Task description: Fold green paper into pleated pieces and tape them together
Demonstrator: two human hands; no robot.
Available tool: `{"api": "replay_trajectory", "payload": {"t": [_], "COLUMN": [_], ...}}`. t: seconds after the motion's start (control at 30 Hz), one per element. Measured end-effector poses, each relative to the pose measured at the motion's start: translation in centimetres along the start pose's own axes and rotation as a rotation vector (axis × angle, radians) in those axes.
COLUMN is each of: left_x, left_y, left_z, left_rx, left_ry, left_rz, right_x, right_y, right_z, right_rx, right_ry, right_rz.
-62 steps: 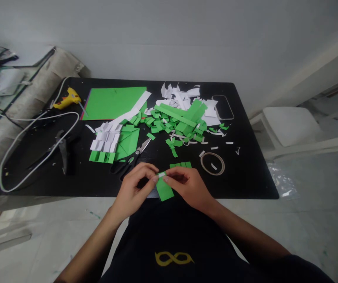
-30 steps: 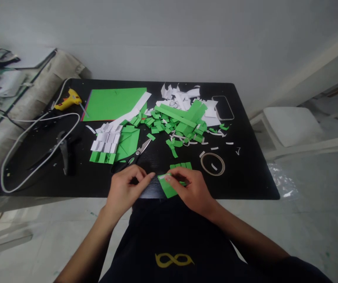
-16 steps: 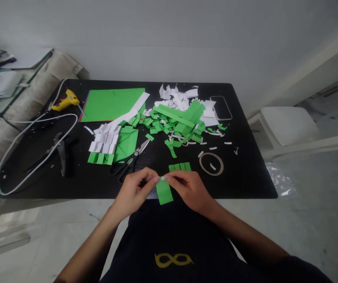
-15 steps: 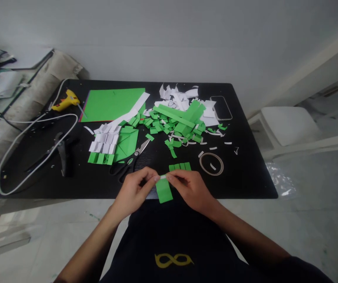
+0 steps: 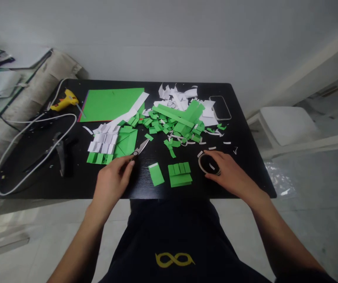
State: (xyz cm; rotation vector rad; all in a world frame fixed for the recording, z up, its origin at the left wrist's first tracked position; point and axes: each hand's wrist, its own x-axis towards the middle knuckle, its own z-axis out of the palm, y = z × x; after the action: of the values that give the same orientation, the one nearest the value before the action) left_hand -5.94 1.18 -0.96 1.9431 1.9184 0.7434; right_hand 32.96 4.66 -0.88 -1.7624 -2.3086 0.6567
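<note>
My left hand (image 5: 113, 177) is closed over the handles of the scissors (image 5: 140, 149); their handles are mostly hidden, and the blades point away to the right. On the right, my right hand (image 5: 234, 173) grips a roll of tape (image 5: 201, 167) lying flat, thumb and fingers on its rim. Between the hands lies a small green paper piece (image 5: 156, 175) with a white strip along its top edge. Beside it rests a folded green paper piece (image 5: 180, 180) with several tabs along its upper side.
A heap of green paper scraps (image 5: 183, 122) covers the table's middle, with white scraps (image 5: 177, 98) behind. At left are a yellow glue gun (image 5: 65, 101), its white cable (image 5: 76, 118), green sheets (image 5: 110, 104) and a black tool (image 5: 60, 153). A phone-like outline (image 5: 221, 108) lies far right.
Both hands have let go of the green piece, which now lies on the table. My left hand has moved left to the scissors, my right hand right to the tape roll.
</note>
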Motion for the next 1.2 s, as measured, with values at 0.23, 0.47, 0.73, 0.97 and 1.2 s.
{"api": "replay_trajectory", "payload": {"t": [0.23,0.47,0.73,0.97,1.2], "left_x": [-0.7,-0.2,-0.7,-0.6,0.2], "left_y": [-2.4,-0.9,-0.6,-0.1,1.9], "left_z": [-0.9,-0.7,-2.4,-3.6,-3.5], "left_rx": [0.306,0.479,0.559,0.001,-0.164], "left_ry": [-0.104,-0.233,-0.333,-0.292,-0.404], "left_rz": [-0.073,-0.096,-0.146,-0.056,0.083], "right_x": [0.2,0.1,1.0,1.4,1.4], "right_y": [-1.8,-4.1,-6.5,-6.6,-7.4], "right_z": [-1.3,-2.5,-1.8,-0.8,-1.1], "right_rx": [0.033,0.620,1.074,1.115,0.913], "right_ry": [0.135,0.142,-0.039,-0.219,-0.156], "right_rz": [0.022,-0.069,-0.109,-0.158,-0.179]}}
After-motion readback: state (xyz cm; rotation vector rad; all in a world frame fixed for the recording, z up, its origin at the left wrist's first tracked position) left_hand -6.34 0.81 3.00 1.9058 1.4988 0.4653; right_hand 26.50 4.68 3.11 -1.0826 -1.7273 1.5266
